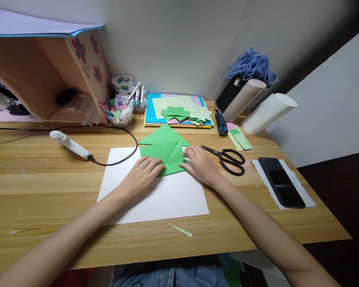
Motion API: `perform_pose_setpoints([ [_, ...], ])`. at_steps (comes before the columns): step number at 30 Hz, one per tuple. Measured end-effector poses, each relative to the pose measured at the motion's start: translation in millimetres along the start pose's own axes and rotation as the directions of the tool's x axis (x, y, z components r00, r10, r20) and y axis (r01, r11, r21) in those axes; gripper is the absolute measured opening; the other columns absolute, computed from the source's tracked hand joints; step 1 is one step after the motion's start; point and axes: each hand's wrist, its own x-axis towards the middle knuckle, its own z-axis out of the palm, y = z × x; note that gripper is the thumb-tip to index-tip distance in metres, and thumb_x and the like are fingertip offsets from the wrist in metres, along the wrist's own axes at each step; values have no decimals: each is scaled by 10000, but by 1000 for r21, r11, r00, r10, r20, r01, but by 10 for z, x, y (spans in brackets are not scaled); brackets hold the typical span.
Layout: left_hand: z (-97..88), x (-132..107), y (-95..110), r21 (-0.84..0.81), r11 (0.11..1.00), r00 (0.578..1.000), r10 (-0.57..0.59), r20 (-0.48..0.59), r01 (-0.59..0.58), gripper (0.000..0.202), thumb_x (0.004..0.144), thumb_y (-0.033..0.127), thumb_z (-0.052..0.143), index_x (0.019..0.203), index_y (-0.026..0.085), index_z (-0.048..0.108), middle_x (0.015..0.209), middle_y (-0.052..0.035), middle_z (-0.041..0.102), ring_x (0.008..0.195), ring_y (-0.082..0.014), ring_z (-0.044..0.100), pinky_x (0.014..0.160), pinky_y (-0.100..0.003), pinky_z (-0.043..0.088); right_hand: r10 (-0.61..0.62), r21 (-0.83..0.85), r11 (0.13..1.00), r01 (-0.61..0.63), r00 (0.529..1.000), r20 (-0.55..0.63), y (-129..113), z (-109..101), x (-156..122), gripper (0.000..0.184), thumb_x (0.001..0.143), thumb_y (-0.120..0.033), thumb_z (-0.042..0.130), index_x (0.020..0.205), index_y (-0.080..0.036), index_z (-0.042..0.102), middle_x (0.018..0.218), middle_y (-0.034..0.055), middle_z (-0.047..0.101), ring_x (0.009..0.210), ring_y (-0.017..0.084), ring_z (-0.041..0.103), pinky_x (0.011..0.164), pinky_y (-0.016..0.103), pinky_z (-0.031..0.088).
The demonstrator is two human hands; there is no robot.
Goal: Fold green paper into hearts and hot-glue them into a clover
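Note:
A creased sheet of green paper (pixel 160 152) lies on a white sheet (pixel 155 203) with faint pencil marks, its lower edge folded up in a narrow strip. At the lower left corner of the green sheet, the curled fingers of my left hand (pixel 142 175) grip the edge. My right hand (pixel 200 164) holds the right edge, thumb low by the folded strip and fingers higher up. Part of each fingertip contact is hidden. Just behind is a green paper triangle (pixel 165 135). Black-handled scissors (pixel 225 157) rest right of my right hand, blades slightly parted.
Folded green paper leaves (pixel 175 113) sit on stacked coloured paper (pixel 149 113) at the back. Nearby are a utility knife (pixel 220 122), small paper pieces (pixel 239 137) and a phone (pixel 281 181). A white corded device (pixel 70 144) lies left, before an open box (pixel 48 79). A paper sliver (pixel 179 229) lies in front.

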Motion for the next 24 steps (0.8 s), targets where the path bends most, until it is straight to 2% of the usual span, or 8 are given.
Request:
perform_pose_setpoints([
  [2,-4,19,-3,-30,996,995,85,45,-84,351,876,110,354,1201,192,456,1216,-84,529,1116,-219,470,935,-398,352,-220,20,975,219,975,14,-24,-5,-4,151,875,-221,466,986,-210,567,1023,97,589,962,230,501,812,378,395],
  [4,-1,27,-11,-62,988,988,142,63,-138,349,879,133,375,1212,190,459,1219,-82,540,1090,-211,501,906,-379,388,-414,70,910,409,907,82,-69,1,-7,242,903,-161,387,1035,-236,576,1024,72,613,948,194,526,805,348,407],
  [6,13,20,-17,-79,982,982,176,66,-170,341,885,167,388,1215,186,471,1233,-89,542,1063,-208,530,875,-366,426,-490,114,871,478,863,125,-116,12,-8,275,917,-160,352,1061,-224,578,1003,68,629,905,175,549,759,317,430],
  [9,43,-24,-5,-82,982,982,174,73,-168,358,886,177,391,1234,179,473,1278,-95,518,1102,-216,527,867,-354,461,-482,129,874,468,869,113,-140,21,-13,273,920,-172,350,1030,-198,598,971,75,643,874,173,567,715,302,451],
  [14,31,-176,38,-104,988,987,121,102,-110,474,849,53,345,1295,192,423,1352,-72,448,1234,-201,424,942,-334,445,-428,208,889,408,902,59,-19,-27,-88,227,892,-165,415,945,-185,634,962,86,662,872,176,592,708,304,485],
  [19,-70,-406,-23,-152,986,993,86,79,-74,459,861,95,333,1296,195,437,1318,-66,482,1220,-192,442,951,-340,448,-366,283,898,337,929,54,141,-132,-230,239,868,-153,449,1009,-216,631,1079,79,650,975,184,596,796,348,504],
  [24,-157,-586,-157,-187,981,998,58,31,-52,441,851,109,337,1241,223,507,1267,-45,538,1157,-170,509,939,-318,456,-328,316,901,298,944,45,160,-178,-286,276,831,-131,473,1034,-231,631,1096,66,648,989,185,603,827,356,509],
])
